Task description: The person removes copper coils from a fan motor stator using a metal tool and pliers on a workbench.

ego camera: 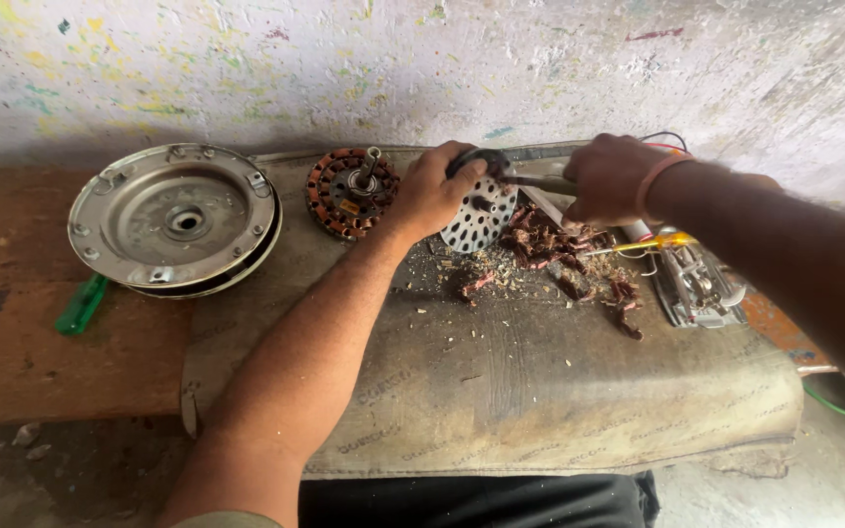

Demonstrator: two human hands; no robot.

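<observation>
My left hand (429, 188) grips the top edge of a round perforated metal disc (478, 221) that stands tilted on its edge on a worn mat (540, 391). My right hand (606, 178), with a pink band on its wrist, is closed on the handle of a slim metal tool (535, 181) whose tip points at the disc near the left hand's fingers. Beneath both hands lies a heap of reddish-brown wire scraps and debris (564, 259).
A wound stator with copper coils and a shaft (351, 191) sits left of my left hand. Further left stands a round metal motor cover (176, 219) and a green-handled tool (80, 305) on the brown bench. A metal device with wires (696, 284) lies at right.
</observation>
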